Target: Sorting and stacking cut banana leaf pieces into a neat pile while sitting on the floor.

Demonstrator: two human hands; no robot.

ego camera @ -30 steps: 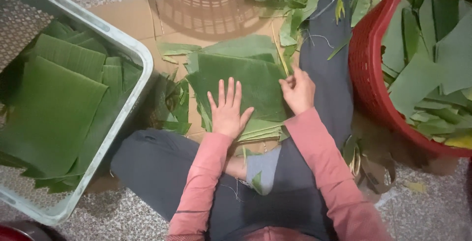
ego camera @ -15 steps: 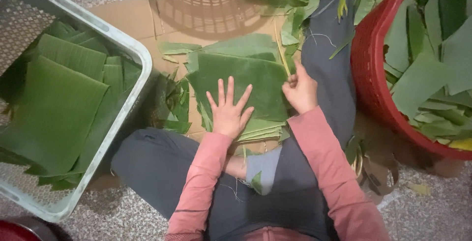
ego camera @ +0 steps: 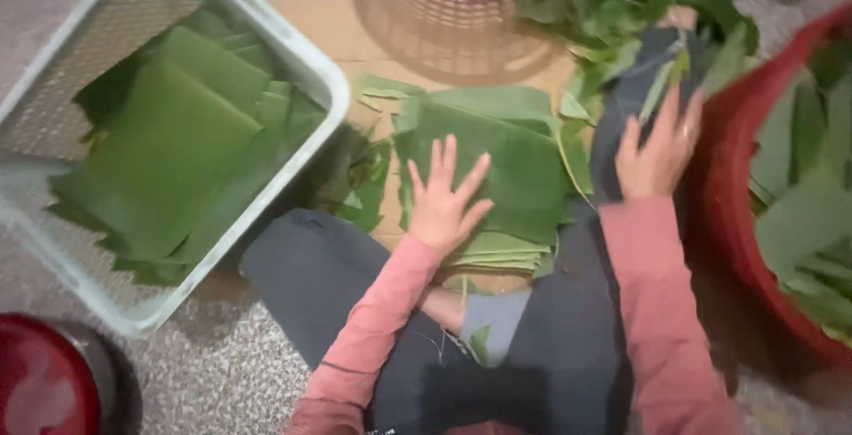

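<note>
Two hands work over a stack of cut green leaves that lies on a sheet of cardboard on the floor, between the person's knees. The left hand is open, with the fingers spread, and it presses flat on the top leaf near the front edge of the stack. The right hand is also open and holds nothing; it hovers above the dark trouser leg, just beside the red basket full of loose leaves at the right. It is a little blurred. A pale green crate at the left side of the cardboard already contains flat leaves. I judge that the step in hand is stacking: one leaf is laid and smoothed. The next move probably calls for taking a fresh leaf from the red basket while the left hand keeps the stack steady.
</note>
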